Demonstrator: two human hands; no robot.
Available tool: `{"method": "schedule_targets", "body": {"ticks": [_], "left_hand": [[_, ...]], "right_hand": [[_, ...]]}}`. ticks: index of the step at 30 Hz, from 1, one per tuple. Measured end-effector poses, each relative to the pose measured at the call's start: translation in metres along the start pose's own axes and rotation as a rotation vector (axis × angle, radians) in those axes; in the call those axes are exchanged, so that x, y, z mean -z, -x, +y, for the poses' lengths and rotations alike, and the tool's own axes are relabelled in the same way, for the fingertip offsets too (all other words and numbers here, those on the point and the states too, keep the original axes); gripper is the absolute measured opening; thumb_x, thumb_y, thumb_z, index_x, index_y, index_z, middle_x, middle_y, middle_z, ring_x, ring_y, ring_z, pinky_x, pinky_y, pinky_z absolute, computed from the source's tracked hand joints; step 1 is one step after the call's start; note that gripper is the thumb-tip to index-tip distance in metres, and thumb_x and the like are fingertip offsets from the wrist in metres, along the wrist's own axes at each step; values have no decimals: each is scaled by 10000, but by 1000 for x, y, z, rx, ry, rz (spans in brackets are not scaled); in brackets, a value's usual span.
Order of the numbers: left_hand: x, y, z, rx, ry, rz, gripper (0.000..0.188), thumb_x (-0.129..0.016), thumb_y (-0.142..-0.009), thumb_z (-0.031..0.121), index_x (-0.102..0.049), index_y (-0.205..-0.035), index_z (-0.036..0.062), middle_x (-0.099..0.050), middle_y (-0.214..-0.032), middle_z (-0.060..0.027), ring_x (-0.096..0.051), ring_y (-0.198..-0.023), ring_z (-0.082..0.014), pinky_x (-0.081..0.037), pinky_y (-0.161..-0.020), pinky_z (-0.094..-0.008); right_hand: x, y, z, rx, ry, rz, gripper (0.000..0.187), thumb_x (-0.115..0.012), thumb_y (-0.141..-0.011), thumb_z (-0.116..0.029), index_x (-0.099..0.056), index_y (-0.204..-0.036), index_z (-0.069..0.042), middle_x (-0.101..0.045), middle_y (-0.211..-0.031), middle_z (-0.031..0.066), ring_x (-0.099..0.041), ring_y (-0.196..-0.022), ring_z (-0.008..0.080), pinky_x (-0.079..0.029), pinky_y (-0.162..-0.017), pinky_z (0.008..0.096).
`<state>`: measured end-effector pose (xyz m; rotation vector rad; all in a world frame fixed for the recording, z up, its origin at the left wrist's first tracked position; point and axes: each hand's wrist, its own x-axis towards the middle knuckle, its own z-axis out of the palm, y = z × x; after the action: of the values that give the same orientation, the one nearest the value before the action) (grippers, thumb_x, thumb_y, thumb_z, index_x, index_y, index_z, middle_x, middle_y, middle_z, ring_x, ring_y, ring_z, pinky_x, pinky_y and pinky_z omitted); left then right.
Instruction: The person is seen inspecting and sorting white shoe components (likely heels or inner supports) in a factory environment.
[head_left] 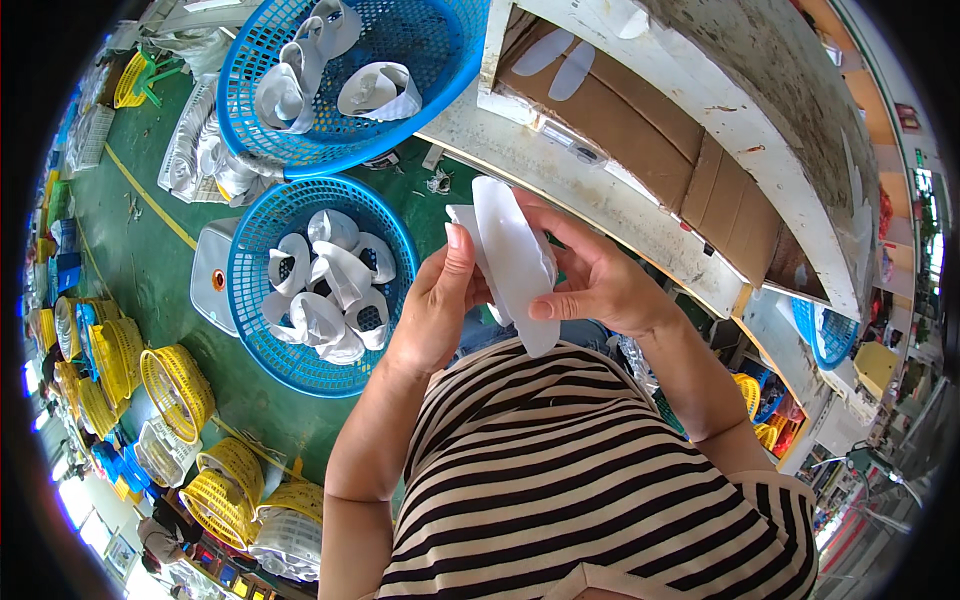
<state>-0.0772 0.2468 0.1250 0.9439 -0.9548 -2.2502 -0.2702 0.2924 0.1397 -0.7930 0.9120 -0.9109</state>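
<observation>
Between my two hands, in front of my striped shirt, is a small stack of white insole-shaped sheets (515, 265). My left hand (435, 300) grips its left side, with the thumb up along the edge. My right hand (608, 285) holds the other side, its thumb pressed on the front sheet and its fingers behind. The front sheet stands tilted, and its lower end reaches towards my lap. To the left, a round blue basket (243, 300) contains several curled white bundles (340, 275). Another blue basket (250, 140) above it bears more such bundles (380, 92).
At the upper right, a white worn bench (610, 175) has a cardboard-lined shelf (640, 110) with two loose white insole shapes (572, 72). A grey stool (212, 275) stands partly behind the lower blue basket. Yellow baskets (178, 390) crowd the green floor (150, 270) at left. A person (160, 540) is far off.
</observation>
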Motion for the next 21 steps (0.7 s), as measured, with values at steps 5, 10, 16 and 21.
{"method": "schedule_targets", "body": {"ticks": [5, 10, 16, 21], "left_hand": [[-2, 0, 0, -3, -15, 6, 678, -320, -966, 563, -520, -1204, -39, -628, -1050, -113, -614, -946, -175, -484, -841, -307], [-2, 0, 1, -17, -30, -40, 465, -515, -965, 387, -542, -1174, -27, -641, -1018, -99, -606, -942, -153, -480, -832, -290], [-11, -4, 2, -17, -12, 25, 307, -650, -899, 164, -564, -1121, -30, -656, -1009, -100, -611, -906, -128, -490, -794, -274], [-10, -7, -5, -32, -2, 87, 268, -646, -892, 123, -573, -1101, -30, -667, -957, -92, -634, -828, -135, -506, -733, -264]], "right_hand": [[2, 0, 2, -4, -10, 2, 860, -802, -736, -129, -310, -1440, -70, -122, -1547, 129, -381, -1324, 251, -440, -986, 359], [3, 2, 2, -13, -38, 8, 854, -792, -740, -96, -307, -1441, -64, -168, -1536, 117, -392, -1312, 246, -450, -979, 358], [4, 1, 1, 0, 11, 12, 844, -789, -744, -100, -314, -1441, -78, -190, -1525, 122, -387, -1313, 244, -470, -960, 350], [-2, 1, 8, 73, 142, 63, 834, -793, -749, -152, -323, -1434, -86, -165, -1528, 140, -381, -1315, 249, -500, -931, 338]]}}
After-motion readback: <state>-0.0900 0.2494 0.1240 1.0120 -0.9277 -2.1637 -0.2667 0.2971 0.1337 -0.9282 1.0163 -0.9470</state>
